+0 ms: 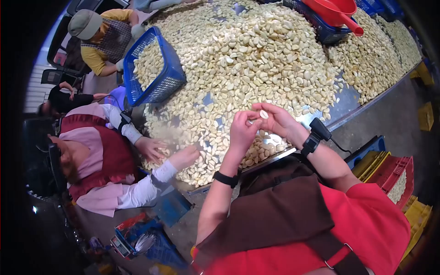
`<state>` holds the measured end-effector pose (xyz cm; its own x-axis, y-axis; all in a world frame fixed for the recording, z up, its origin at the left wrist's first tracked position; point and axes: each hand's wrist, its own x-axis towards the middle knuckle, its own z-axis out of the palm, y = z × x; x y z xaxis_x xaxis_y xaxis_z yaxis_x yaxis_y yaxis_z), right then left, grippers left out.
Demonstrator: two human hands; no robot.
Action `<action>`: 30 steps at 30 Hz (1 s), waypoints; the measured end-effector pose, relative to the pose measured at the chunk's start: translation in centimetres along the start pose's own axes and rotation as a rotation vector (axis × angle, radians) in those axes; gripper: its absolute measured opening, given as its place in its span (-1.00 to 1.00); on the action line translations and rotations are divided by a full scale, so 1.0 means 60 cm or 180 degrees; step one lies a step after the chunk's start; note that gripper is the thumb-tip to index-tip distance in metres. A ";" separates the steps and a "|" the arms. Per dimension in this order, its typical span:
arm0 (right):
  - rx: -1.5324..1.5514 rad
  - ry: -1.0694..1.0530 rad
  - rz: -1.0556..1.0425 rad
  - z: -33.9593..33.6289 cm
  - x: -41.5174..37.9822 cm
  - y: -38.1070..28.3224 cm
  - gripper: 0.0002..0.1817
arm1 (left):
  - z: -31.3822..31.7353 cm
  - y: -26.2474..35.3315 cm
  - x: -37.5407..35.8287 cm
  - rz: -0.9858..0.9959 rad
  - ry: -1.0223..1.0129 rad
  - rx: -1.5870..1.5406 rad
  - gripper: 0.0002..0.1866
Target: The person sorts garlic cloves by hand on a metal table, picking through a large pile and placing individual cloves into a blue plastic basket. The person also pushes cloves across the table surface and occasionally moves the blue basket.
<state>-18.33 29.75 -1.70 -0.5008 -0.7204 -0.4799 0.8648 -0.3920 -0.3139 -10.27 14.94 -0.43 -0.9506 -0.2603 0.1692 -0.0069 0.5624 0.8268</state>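
Observation:
A wide heap of large, pale, flat beans [270, 59] covers the metal worktable. My right hand [285, 123] is over the near edge of the heap, its fingers curled round one pale bean [263, 114] that shows at the fingertips. Close beside it, my left hand [244, 132] has its thumb and fingers pinched together. Something whitish shows between them, too small to name. The two hands nearly touch at the fingertips. Below them, a small pile of browner beans [260, 151] lies along the table edge.
To the left, a co-worker's hands [183, 157] are among the beans. A blue basket [167, 75] of beans stands farther back, near another person in a cap [85, 24]. A red scoop [337, 13] rests on a dark blue basket [329, 35]. Stacked crates [387, 172] stand at right.

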 end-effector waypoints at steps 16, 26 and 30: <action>-0.5008 0.3015 -0.2289 -0.175 -0.052 -0.187 -0.31 | -0.036 -0.035 0.033 0.0656 -0.1099 0.1581 -0.67; -0.5758 0.1474 0.0133 0.002 -0.118 0.021 -0.18 | -0.112 -0.103 0.030 -0.1100 -0.1133 0.2211 -0.56; -0.5595 -0.1050 -0.1031 0.002 -0.085 0.120 -0.39 | -0.189 -0.114 0.005 -0.1883 -0.0276 0.2837 -0.38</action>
<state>-9.56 30.54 -1.41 -0.4063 -0.9036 -0.1357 -0.4057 0.3114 -0.8593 -7.00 2.09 0.06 -0.7406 -0.6423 -0.1974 -0.6641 0.7444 0.0697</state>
